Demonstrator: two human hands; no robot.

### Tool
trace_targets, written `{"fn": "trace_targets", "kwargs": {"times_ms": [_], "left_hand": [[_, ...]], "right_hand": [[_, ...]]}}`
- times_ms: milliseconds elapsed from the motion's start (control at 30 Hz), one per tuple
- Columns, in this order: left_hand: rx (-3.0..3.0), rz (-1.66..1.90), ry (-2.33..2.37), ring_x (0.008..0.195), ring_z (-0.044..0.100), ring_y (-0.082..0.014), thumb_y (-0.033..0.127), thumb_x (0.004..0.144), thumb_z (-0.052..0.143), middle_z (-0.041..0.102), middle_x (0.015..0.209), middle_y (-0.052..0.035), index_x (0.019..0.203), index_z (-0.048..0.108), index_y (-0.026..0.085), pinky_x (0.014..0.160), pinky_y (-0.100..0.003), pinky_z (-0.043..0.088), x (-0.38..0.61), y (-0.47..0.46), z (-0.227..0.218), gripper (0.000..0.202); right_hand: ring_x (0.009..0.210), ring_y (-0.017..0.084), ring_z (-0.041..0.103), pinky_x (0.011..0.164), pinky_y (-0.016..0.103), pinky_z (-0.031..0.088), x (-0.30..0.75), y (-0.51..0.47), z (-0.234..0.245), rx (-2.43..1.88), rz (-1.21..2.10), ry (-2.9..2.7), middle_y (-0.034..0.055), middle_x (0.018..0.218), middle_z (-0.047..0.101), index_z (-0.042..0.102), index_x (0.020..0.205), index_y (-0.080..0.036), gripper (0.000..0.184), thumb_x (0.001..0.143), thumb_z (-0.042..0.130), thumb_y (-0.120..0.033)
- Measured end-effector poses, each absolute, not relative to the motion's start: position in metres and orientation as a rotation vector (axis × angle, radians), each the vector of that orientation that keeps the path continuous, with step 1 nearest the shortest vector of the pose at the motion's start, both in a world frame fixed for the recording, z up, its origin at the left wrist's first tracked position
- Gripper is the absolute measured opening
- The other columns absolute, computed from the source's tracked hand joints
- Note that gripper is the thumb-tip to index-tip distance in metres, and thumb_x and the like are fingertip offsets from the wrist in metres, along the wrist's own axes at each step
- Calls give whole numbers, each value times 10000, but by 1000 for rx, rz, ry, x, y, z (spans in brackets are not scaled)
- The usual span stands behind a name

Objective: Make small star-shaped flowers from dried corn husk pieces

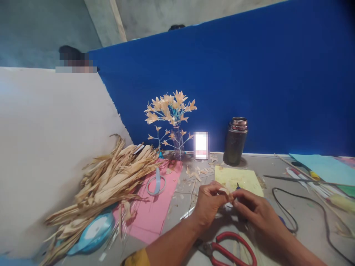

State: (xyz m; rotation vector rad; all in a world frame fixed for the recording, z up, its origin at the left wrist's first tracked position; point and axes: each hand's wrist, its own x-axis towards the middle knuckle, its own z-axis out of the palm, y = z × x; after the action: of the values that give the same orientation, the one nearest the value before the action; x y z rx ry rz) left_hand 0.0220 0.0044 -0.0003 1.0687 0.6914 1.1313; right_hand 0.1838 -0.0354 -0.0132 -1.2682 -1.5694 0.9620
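Both my hands meet over the grey table (305, 218), just in front of a yellow paper sheet (238, 178). My left hand (208, 202) is closed in a pinch on a small pale piece of dried husk (225, 191). My right hand (252, 208) is closed too, fingertips on the same husk piece, with a thin blue-tipped tool (237, 186) poking up between its fingers. Red-handled scissors (230, 248) lie on the table right below my wrists.
A heap of dried corn husks (111, 181) lies at left on pink paper (155, 207), beside a blue ribbon roll (94, 231) and a tape ring (156, 184). A husk-flower bouquet (170, 111), a dark flask (235, 141), black cable (302, 199) and sticks stand behind.
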Motion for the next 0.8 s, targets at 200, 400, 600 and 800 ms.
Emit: {"fn": "trace_targets", "kwargs": {"times_ms": [200,400,600,800], "left_hand": [[1070,1079,716,669,484,-129,395,537,932,571,667,-5,601,731,140,655,-279,362,26,-2,-4,331],[1094,1112,751,636,460,-115,418,531,927,535,643,7,578,722,140,616,-266,346,28,-3,-3,349],[1007,1070,662,705,540,-135,308,553,931,642,731,-21,719,753,130,671,-266,394,27,-1,-10,302],[1049,1087,672,689,555,-131,292,611,897,635,714,-13,691,740,139,660,-261,398,27,-2,-11,233]], "right_hand": [[580,135,470,543,256,354,185,-34,-13,-1209,1135,-1418,-27,634,566,687,858,-167,309,835,695,-476],[635,130,462,572,252,359,188,-34,-14,-1122,1302,-1389,-18,707,559,679,847,-158,285,836,735,-438],[629,131,421,562,254,345,186,-35,-18,-1120,1279,-1324,-27,683,508,631,760,-181,303,828,737,-456],[631,139,447,571,259,363,186,-35,-14,-1138,1278,-1332,-20,677,542,643,742,-181,245,800,754,-392]]}}
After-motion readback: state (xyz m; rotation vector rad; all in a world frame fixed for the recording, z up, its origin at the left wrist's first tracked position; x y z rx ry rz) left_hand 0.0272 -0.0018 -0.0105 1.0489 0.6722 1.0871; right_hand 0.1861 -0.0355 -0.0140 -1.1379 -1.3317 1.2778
